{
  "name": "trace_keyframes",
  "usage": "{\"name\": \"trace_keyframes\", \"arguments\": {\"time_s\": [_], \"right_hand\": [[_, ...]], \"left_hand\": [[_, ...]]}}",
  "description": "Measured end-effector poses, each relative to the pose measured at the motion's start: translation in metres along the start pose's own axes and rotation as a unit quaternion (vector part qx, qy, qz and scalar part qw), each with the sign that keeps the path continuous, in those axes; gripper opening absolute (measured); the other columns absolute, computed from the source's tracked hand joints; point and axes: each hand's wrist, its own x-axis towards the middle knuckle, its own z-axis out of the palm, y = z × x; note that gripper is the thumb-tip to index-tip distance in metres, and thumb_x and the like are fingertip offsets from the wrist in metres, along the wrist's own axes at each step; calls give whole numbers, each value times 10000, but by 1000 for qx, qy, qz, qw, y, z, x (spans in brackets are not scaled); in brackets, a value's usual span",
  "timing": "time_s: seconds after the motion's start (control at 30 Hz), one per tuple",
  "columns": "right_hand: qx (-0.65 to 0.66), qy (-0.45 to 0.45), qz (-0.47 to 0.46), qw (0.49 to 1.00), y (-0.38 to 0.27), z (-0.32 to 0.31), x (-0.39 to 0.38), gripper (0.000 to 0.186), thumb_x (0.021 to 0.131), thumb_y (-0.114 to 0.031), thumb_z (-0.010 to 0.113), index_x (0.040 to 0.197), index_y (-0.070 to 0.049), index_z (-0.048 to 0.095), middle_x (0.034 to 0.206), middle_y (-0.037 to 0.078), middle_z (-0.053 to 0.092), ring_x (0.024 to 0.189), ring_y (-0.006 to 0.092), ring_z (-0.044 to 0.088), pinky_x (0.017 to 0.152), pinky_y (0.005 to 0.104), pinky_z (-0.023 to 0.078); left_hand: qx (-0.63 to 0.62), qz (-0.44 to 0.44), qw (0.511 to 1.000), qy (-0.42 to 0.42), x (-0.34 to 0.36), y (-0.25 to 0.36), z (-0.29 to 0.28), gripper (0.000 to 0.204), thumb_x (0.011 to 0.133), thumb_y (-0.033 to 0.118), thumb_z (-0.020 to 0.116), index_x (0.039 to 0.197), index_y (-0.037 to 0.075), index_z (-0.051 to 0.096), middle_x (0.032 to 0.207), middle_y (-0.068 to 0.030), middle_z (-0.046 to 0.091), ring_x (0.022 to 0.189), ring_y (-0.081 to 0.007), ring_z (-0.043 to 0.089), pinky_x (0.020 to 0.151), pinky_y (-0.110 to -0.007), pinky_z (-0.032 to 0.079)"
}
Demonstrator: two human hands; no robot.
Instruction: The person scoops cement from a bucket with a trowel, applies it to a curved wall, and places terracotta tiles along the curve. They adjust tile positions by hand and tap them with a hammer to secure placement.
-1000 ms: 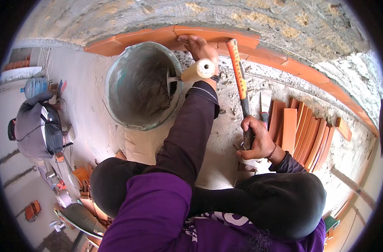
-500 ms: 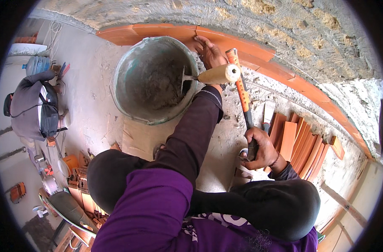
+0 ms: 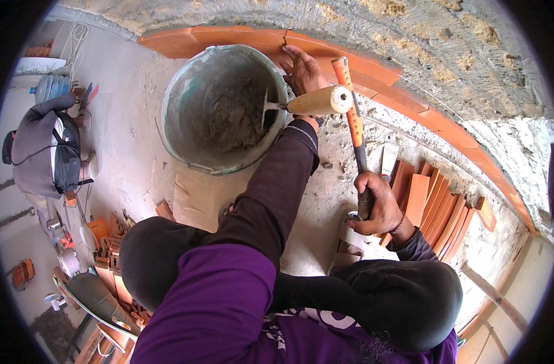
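My left hand (image 3: pixel 304 74) reaches forward with its fingers extended against the row of terracotta tiles (image 3: pixel 392 73) along the rough wall base. My forearm passes beside a grey bucket (image 3: pixel 207 109) holding mortar, where a trowel with a pale wooden handle (image 3: pixel 319 99) stands at the right rim, overlapping my wrist in the picture. My right hand (image 3: pixel 374 203) grips a hammer (image 3: pixel 353 115) near its lower end, its orange-and-black handle pointing up toward the tiles; the head is largely hidden. Just beyond that hand lies a putty knife (image 3: pixel 390 159).
Stacked terracotta strips (image 3: pixel 438 212) lean at the right beside a loose piece (image 3: pixel 485 212). A person (image 3: pixel 46 148) bends at the left near a blue water jug (image 3: pixel 51 88). Tools, tile piles (image 3: pixel 113 255) and cables lie at lower and upper left. My bent knees frame the lower view.
The view has shifted slightly, moving most of the scene rightward in the picture since the first frame. My left fingers remain at the tiles and my right hand still holds the hammer, its handle slightly shifted.
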Motion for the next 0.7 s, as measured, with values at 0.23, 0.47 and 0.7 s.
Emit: {"name": "trace_keyframes", "arguments": {"time_s": [0.23, 0.47, 0.7], "right_hand": [[-80, 22, 99, 992, 18, 55, -48, 579, 543, -297, 852, 933, -86, 480, 859, 124, 512, 779, 295, 559, 717, 385, 460], [-223, -119, 207, 945, 20, 87, -34, 649, 641, -451, 824, 1097, -89, 539, 957, 162, 590, 856, 387, 646, 769, 485, 521], [-338, -117, 59, 932, 50, 116, -25, 630, 713, -441, 781, 1183, -90, 552, 1058, 169, 634, 905, 370, 658, 786, 491, 524]], "left_hand": [[-164, -168, 972, 30, -15, -15, 17, 683, 1020, 345, 426, 1524, -19, 144, 1583, -248, 181, 1459, -435, 152, 1194, -439, 162], [-62, -54, 996, -19, -69, 61, 15, 724, 955, 355, 559, 1451, -106, 302, 1466, -343, 357, 1377, -404, 383, 1136, -381, 308], [-220, 237, 868, -378, -131, 145, -48, 265, 906, 228, 572, 852, -31, 587, 699, -250, 588, 674, -412, 619, 606, -452, 471]]}}
